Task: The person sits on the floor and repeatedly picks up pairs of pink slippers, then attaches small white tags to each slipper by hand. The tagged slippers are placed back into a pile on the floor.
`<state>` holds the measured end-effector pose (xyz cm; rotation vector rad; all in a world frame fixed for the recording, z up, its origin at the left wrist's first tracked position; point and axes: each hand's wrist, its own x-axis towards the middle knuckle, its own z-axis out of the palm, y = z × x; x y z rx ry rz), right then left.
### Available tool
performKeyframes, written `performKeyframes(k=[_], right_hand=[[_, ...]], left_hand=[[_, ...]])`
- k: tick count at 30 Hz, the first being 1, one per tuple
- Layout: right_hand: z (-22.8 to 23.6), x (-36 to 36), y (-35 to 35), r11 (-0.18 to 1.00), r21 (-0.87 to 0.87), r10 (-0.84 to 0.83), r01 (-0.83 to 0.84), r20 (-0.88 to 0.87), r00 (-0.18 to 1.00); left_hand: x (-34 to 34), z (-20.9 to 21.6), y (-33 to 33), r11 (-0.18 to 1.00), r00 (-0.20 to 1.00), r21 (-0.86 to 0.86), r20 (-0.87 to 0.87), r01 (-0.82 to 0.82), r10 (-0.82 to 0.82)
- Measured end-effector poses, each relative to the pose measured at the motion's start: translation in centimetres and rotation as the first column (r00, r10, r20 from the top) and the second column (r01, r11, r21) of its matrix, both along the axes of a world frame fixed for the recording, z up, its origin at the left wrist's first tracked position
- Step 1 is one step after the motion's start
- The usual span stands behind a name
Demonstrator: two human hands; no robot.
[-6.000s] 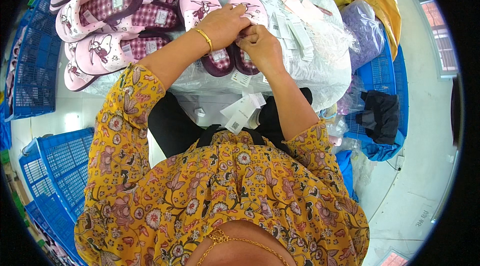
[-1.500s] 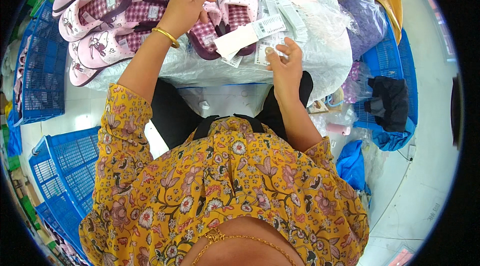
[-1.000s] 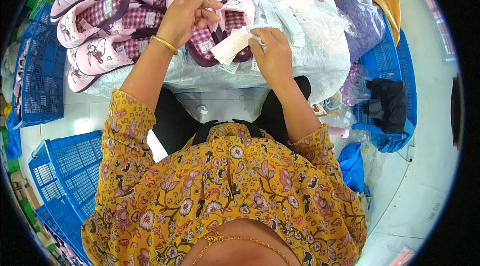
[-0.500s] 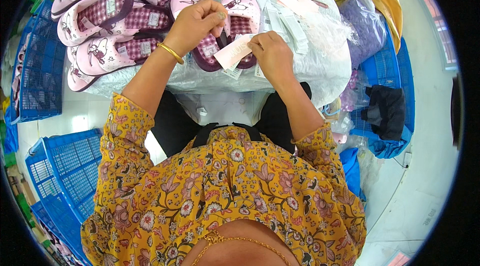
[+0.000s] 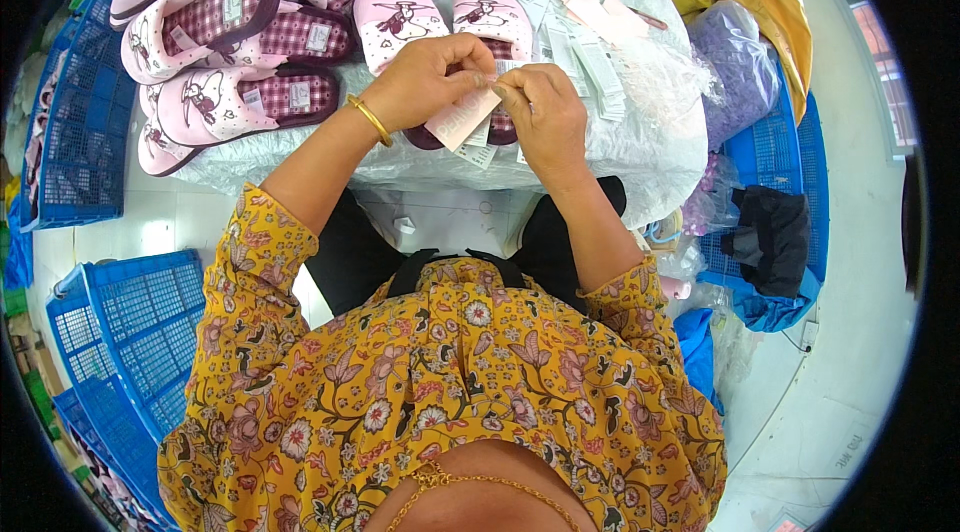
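Observation:
My right hand (image 5: 547,122) pinches a pale pink paper tag (image 5: 462,122) by its upper corner. Right beside that corner, my left hand (image 5: 428,80) has thumb and fingers pressed together; whatever they grip is too small or hidden to make out. Under both hands lies a pair of pink slippers, the left slipper (image 5: 398,20) and the right slipper (image 5: 492,17), toes pointing away from me. Their plaid insoles are mostly covered by my hands and the tag. A white printed label (image 5: 478,150) shows below the pink tag.
More pink slippers (image 5: 200,102) are heaped at the table's left. White labels (image 5: 597,72) and blank pink tags (image 5: 603,14) lie to the right, by crumpled clear plastic (image 5: 665,67). Blue crates (image 5: 150,332) stand on the floor at the left; another crate (image 5: 755,157) is at the right.
My left hand has come down and right to meet the tag's corner beside my right hand. The pink tag has tilted more steeply. The view has shifted slightly.

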<state>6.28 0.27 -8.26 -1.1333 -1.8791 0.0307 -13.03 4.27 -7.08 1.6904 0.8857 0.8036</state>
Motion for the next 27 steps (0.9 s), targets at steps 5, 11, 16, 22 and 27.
performKeyframes(k=[5, 11, 16, 22, 27], right_hand=[[0.0, 0.0, 0.0, 1.000, -0.011, 0.009, -0.009, 0.000, 1.000], [0.0, 0.1, 0.0, 0.998, -0.057, 0.024, -0.026, -0.035, 0.999], [-0.1, 0.1, 0.1, 0.998, -0.046, 0.048, -0.049, -0.035, 0.998], [-0.2, -0.3, 0.4, 0.997, -0.059, 0.056, -0.056, -0.008, 0.998], [-0.5, 0.1, -0.4, 0.986, -0.126, 0.103, -0.108, -0.039, 0.994]], left_hand=[[-0.1, 0.1, -0.1, 1.000, 1.000, 0.010, -0.021, 0.023, -0.022], [-0.1, -0.4, 0.0, 1.000, 1.000, 0.012, 0.005, 0.027, -0.027], [0.1, -0.7, -0.1, 0.999, 0.998, 0.033, 0.057, 0.024, -0.025], [0.0, -0.8, 0.0, 0.999, 0.998, 0.030, 0.047, 0.042, -0.043], [0.3, -1.2, -0.7, 0.995, 0.999, 0.091, 0.018, 0.037, -0.038]])
